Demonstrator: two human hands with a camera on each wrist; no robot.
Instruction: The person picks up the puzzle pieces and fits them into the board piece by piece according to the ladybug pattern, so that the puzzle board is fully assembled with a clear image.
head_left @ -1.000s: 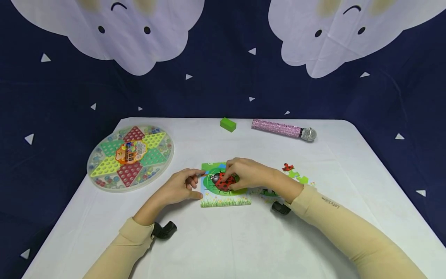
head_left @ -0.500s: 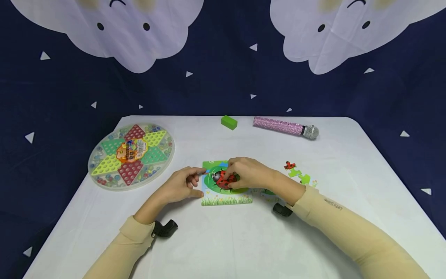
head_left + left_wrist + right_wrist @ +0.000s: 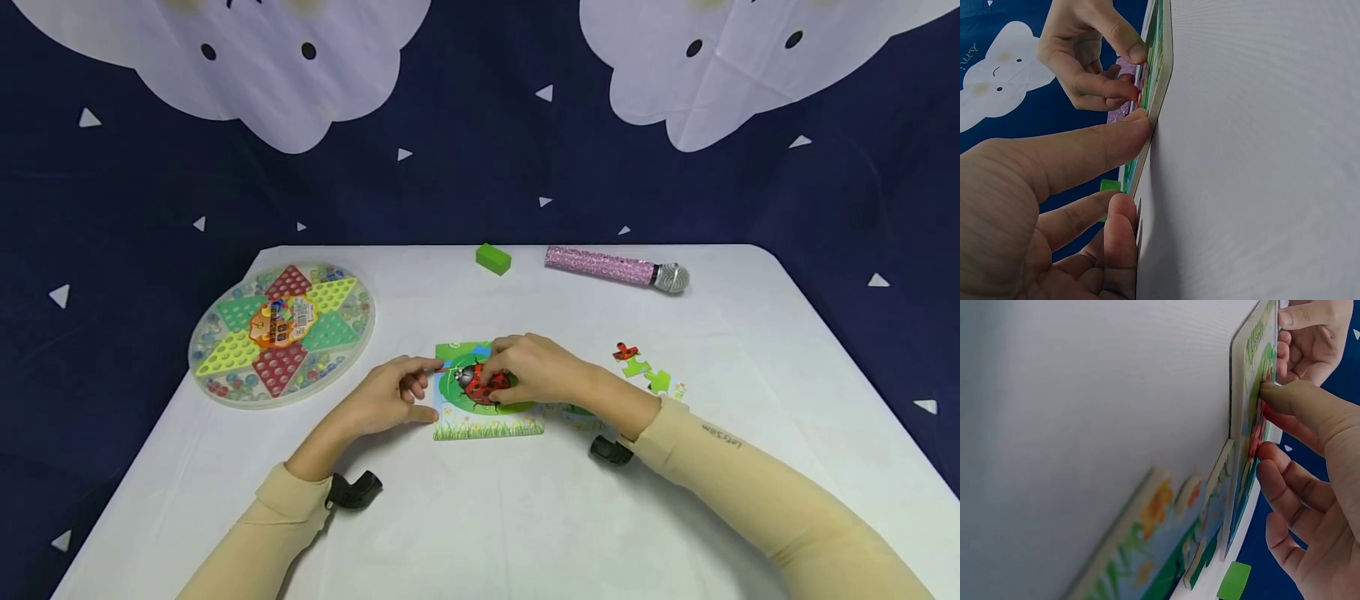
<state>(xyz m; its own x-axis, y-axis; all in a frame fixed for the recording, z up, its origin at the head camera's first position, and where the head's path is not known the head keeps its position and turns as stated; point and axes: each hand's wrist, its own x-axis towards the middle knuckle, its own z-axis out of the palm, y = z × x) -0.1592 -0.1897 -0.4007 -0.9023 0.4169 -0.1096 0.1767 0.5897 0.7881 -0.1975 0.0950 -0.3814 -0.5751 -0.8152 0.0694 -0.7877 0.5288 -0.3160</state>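
Note:
A flat jigsaw puzzle [image 3: 487,428] with a ladybug picture lies on the white table. At its left edge is my left hand [image 3: 380,400], its index fingertip and thumb touching the border, the other fingers bent in. My right hand [image 3: 542,371] is over the ladybug, thumb and index finger spread across a red puzzle piece [image 3: 483,390] and pinching it. In the right wrist view, the right thumb [image 3: 1297,403] presses on the picture. Part of the ladybug is hidden under the right hand. Several loose puzzle pieces [image 3: 636,367] lie right of the board, some partly behind the right wrist.
A round Chinese checkers set [image 3: 281,333] with marbles lies at the left. Toward the back edge are a green block [image 3: 492,259] and a pink glitter microphone [image 3: 615,267]. A dark blue cloth [image 3: 480,175] with clouds hangs behind the table.
The head view has tilted slightly down. Both hands keep almost the same place on the puzzle, and the loose pieces stay where they were.

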